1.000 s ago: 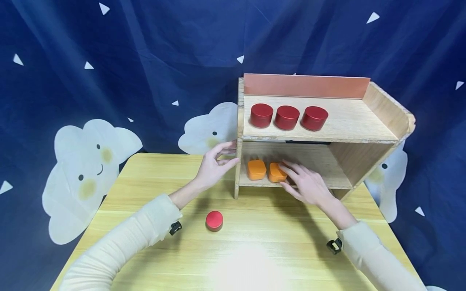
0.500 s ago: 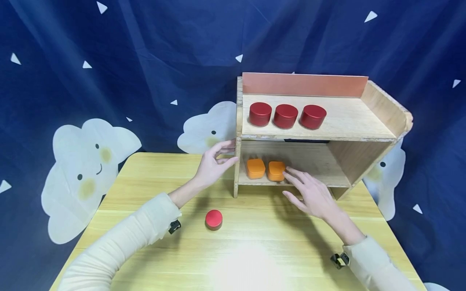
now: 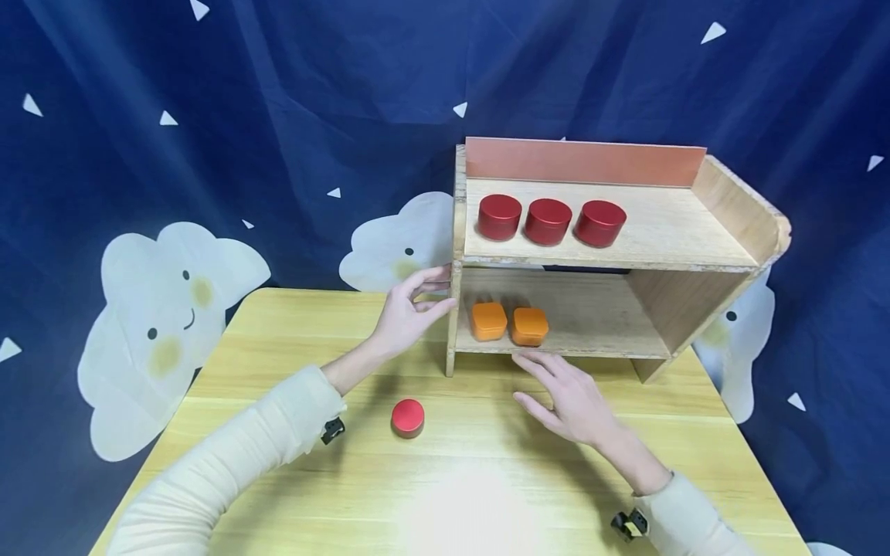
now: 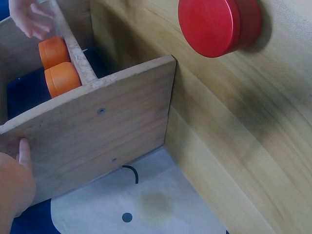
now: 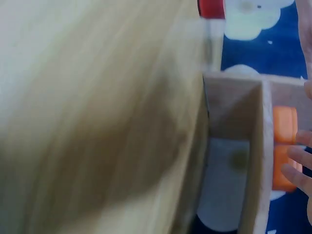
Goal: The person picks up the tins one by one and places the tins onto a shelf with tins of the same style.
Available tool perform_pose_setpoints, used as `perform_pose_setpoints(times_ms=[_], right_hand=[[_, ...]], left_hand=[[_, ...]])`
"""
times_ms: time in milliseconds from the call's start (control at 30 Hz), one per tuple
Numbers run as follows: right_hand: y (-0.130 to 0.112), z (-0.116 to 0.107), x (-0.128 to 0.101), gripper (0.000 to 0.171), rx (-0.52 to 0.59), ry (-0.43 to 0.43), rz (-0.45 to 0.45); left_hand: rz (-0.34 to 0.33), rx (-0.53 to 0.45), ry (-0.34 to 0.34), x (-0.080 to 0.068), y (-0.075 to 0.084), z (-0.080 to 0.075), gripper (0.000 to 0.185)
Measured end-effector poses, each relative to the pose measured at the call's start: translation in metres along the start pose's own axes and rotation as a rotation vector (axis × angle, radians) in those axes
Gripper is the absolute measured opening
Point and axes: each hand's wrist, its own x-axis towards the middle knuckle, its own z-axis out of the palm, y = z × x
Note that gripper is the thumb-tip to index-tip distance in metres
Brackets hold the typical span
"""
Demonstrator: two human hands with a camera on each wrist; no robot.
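My left hand (image 3: 410, 313) rests its fingertips against the outer left side panel of a two-tier wooden shelf (image 3: 612, 259). A finger on that panel (image 4: 112, 122) also shows in the left wrist view. In front of the lower tier, my right hand (image 3: 566, 398) hovers over the table with fingers extended, holding nothing. Two orange square containers, a left one (image 3: 489, 321) and a right one (image 3: 530, 327), stand side by side on the lower tier. Above them, three red round tins (image 3: 548, 222) form a row on the upper tier.
A single red round tin (image 3: 408, 418) lies on the wooden table (image 3: 313, 479), in front of the shelf's left end. Behind the table hangs a dark blue cloth (image 3: 313, 93) with white clouds and triangles.
My right hand has left the right orange container and moved back toward me, in front of the lower tier. That container sits slightly adjusted. The left hand stays at the side panel.
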Motion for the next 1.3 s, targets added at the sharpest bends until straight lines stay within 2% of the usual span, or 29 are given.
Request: perform_pose_setpoints(times_ms=[200,367,533,633,967,1300], right_hand=[[-0.016,0.018,-0.001,0.057,0.057,-0.055,0.009],[-0.03,0.029,0.003,0.061,0.124,-0.104,0.043],[-0.041,0.039,0.005,0.067,0.185,-0.228,0.102],[-0.046,0.045,0.007,0.07,0.181,-0.308,0.125],[-0.062,0.066,0.015,0.077,0.223,-0.468,0.145],[-0.071,0.086,0.026,0.078,0.293,-0.538,0.145]], left_hand=[[0.002,0.002,-0.005,0.0,0.0,0.0,0.053],[0.007,0.003,-0.008,0.001,-0.001,0.0,0.054],[0.004,0.002,-0.009,0.001,-0.002,0.001,0.054],[0.001,0.005,-0.011,0.001,-0.001,0.001,0.054],[-0.007,-0.003,-0.011,0.0,0.0,0.0,0.053],[-0.004,0.0,-0.004,0.001,-0.002,0.0,0.054]])
